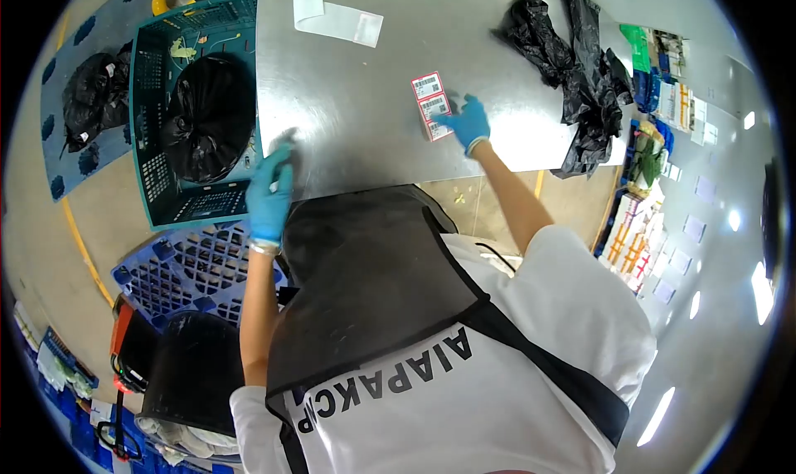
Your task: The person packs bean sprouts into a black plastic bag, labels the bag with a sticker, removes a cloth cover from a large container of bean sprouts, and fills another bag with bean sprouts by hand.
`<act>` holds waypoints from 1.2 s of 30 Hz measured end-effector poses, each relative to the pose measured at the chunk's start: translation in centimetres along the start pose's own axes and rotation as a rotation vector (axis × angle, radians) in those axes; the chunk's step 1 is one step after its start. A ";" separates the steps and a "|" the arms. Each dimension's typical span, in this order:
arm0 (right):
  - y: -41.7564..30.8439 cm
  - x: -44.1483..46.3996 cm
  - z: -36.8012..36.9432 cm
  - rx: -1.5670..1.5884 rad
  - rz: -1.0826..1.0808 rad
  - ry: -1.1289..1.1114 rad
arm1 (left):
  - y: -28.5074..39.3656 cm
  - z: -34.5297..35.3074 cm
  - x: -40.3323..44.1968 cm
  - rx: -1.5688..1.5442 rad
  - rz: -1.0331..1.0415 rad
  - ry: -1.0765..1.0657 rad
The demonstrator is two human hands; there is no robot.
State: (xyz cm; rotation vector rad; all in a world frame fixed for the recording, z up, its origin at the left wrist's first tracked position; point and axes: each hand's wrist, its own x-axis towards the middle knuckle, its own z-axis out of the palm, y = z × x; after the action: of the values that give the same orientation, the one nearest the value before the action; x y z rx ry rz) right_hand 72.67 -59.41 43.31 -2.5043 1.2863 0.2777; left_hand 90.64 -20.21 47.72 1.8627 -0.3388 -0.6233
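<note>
My right hand (466,124), in a blue glove, reaches over the metal table with its fingers apart. One fingertip touches the right edge of a small stack of red-bordered barcode labels (434,106). At the table's left edge is my left hand (270,194), also gloved in blue, its fingers partly bent and apart, with nothing plainly held. Beside that hand stands a green plastic crate (149,134) with a tied, full black plastic bag (207,121) in it.
A curling white label strip (338,19) lies at the far side of the metal table (356,84). Crumpled black bags (572,68) cover its right end. Left of the crate another black bag (95,97) rests on a blue surface. Below are a blue pallet (186,267) and black bin (191,366).
</note>
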 end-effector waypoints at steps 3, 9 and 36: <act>-0.9 -2.7 3.0 0.406 0.016 -0.001 | 1.2 3.3 1.1 -0.052 -0.015 -0.162; -7.9 -4.0 -0.2 1.087 -0.040 -0.387 | 3.2 8.5 3.3 -0.350 -0.342 -0.305; -25.4 -0.8 -2.1 -0.190 -1.390 -0.477 | -1.7 2.4 4.6 -0.543 -0.349 -0.389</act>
State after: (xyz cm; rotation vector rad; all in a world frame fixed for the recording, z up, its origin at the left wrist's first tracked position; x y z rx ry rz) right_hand 93.00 -45.66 50.26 -2.5804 -0.7399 0.5646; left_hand 92.95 -23.77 44.31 1.2767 -0.0746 -1.1935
